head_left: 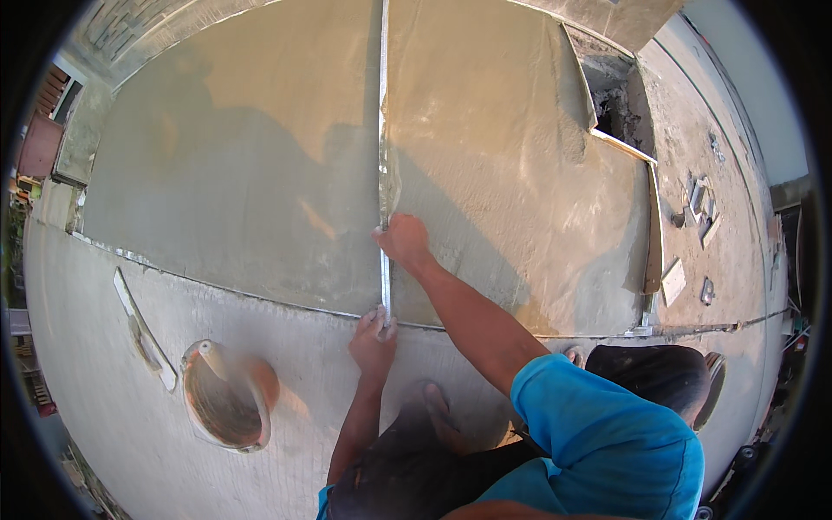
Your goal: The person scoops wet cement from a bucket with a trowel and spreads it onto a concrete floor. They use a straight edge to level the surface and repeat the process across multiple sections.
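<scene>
Across smoothed concrete [225, 199], a likely light, bendy strip [386, 279] is being finger-gripped: near-end by left hand [373, 338], farther up by right hand [406, 241].

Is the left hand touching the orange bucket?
Apart. The head view shows grey ground between the left hand and the orange bucket.

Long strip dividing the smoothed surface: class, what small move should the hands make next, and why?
Perhaps ease up the near end of the long strip: the left hand holds that end, the right hand grips farther along, and smoothed surface lies on both sides.
</scene>
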`<state>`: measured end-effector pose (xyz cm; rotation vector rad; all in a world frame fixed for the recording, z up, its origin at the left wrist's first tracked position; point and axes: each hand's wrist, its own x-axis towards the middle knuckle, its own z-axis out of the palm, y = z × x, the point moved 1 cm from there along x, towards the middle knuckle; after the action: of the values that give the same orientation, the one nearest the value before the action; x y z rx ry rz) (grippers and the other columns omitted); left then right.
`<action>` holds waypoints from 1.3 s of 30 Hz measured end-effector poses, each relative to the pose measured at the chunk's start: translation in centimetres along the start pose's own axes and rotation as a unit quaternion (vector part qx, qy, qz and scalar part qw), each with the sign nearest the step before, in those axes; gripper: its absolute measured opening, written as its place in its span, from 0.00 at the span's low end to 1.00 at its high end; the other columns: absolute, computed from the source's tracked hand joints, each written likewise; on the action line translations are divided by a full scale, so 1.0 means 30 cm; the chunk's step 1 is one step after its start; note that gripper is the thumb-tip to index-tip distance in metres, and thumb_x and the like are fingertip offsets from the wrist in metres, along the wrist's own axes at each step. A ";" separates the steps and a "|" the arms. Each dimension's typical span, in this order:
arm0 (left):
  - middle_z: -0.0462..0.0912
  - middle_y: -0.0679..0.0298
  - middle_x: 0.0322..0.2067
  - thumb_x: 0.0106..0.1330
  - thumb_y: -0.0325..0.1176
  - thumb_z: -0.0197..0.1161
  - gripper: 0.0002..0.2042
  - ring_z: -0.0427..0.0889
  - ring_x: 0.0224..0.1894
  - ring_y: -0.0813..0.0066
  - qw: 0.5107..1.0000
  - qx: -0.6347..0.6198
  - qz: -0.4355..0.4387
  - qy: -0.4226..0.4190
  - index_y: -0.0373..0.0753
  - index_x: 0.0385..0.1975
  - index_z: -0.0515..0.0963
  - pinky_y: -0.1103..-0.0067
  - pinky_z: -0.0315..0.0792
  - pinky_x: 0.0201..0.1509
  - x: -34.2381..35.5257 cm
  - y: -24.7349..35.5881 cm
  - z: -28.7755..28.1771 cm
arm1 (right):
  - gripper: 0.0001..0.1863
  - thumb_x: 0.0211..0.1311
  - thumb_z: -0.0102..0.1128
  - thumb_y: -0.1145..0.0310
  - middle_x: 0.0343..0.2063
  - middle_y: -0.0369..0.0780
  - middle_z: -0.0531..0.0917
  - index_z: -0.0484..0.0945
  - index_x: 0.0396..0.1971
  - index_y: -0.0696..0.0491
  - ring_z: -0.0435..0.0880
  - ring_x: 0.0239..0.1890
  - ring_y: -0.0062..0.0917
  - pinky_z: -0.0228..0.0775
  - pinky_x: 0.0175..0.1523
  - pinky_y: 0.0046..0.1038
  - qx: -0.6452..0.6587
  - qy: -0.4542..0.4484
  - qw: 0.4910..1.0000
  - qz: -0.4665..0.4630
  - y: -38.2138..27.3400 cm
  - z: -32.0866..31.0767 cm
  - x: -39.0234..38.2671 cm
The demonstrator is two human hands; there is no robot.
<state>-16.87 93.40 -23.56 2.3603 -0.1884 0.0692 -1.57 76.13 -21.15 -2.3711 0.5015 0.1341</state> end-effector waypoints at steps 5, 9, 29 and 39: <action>0.85 0.59 0.39 0.54 0.29 0.73 0.18 0.86 0.37 0.65 1.000 -0.005 0.007 -0.013 0.39 0.46 0.84 0.74 0.80 0.40 -0.029 0.063 0.038 | 0.22 0.52 0.67 0.53 0.30 0.53 0.85 0.84 0.30 0.61 0.86 0.37 0.46 0.78 0.44 0.43 -0.011 -0.001 1.000 0.013 0.056 -0.039 -0.008; 0.85 0.60 0.39 0.53 0.30 0.74 0.19 0.86 0.36 0.66 1.000 0.004 0.004 -0.013 0.39 0.47 0.84 0.75 0.80 0.40 -0.039 0.105 0.078 | 0.23 0.53 0.66 0.52 0.31 0.53 0.85 0.84 0.31 0.60 0.86 0.37 0.46 0.79 0.44 0.42 -0.014 -0.004 0.999 0.028 0.091 -0.071 -0.026; 0.85 0.59 0.39 0.53 0.31 0.76 0.19 0.86 0.34 0.66 0.999 -0.007 -0.007 -0.042 0.37 0.46 0.84 0.76 0.78 0.39 -0.133 0.252 0.196 | 0.24 0.53 0.67 0.51 0.32 0.51 0.86 0.83 0.34 0.60 0.86 0.38 0.44 0.78 0.46 0.41 -0.006 -0.005 0.998 0.055 0.270 -0.191 -0.085; 0.85 0.59 0.40 0.53 0.31 0.76 0.19 0.86 0.38 0.65 0.999 -0.024 0.000 -0.044 0.37 0.46 0.84 0.75 0.79 0.41 -0.163 0.319 0.229 | 0.25 0.53 0.67 0.49 0.32 0.52 0.85 0.83 0.34 0.60 0.86 0.39 0.45 0.78 0.46 0.41 -0.017 -0.003 0.998 0.062 0.333 -0.227 -0.104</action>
<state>-23.24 82.40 -22.36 2.3166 -0.2308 -0.0385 -8.60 65.83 -21.50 -2.3717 0.6482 0.2065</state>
